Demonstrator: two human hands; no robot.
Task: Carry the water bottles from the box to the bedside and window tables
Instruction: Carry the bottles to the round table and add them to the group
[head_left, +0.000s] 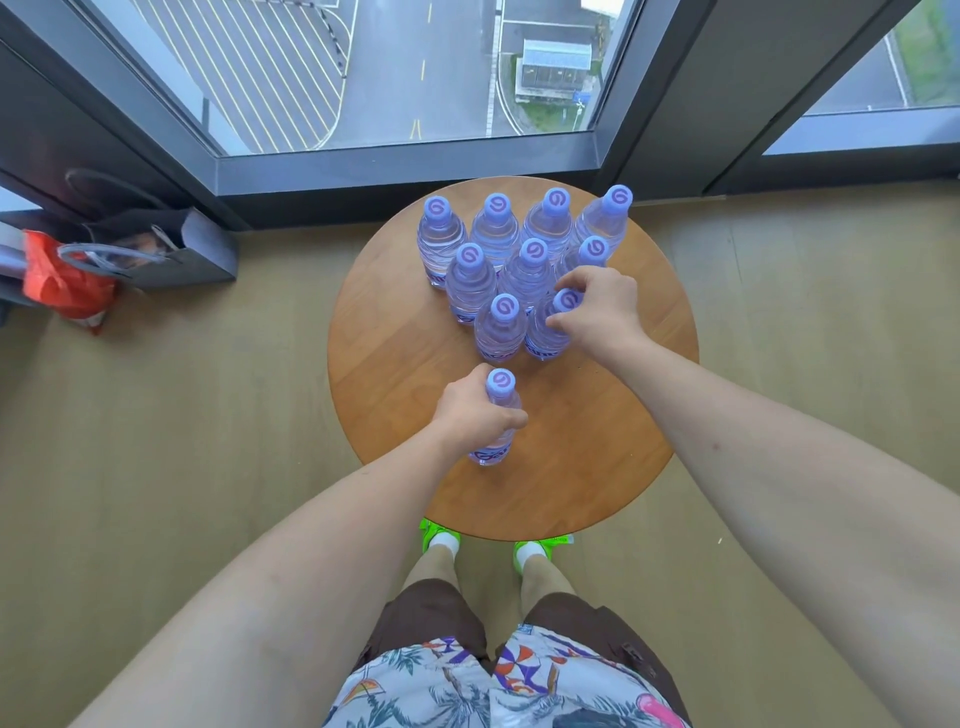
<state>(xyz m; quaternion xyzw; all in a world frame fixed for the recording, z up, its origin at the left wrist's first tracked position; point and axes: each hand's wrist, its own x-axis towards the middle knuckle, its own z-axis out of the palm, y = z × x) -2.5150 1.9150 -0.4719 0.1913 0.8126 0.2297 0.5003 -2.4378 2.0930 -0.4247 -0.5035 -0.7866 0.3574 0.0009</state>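
A round wooden table (395, 364) stands by the window. Several clear water bottles with purple caps (496, 228) stand upright on it in tight rows that narrow toward me. My left hand (475, 410) grips one bottle (498, 395) around its shoulder, upright, alone at the front of the group. My right hand (597, 312) holds another bottle (550, 332) at its neck, in the row just behind, next to a neighbouring bottle (501, 327). No box is in view.
The window frame (405, 171) runs just behind the table. A dark paper bag (182, 249) and a red plastic bag (57, 280) sit on the floor at the left. My feet in green shoes (436, 535) are at the table's near edge.
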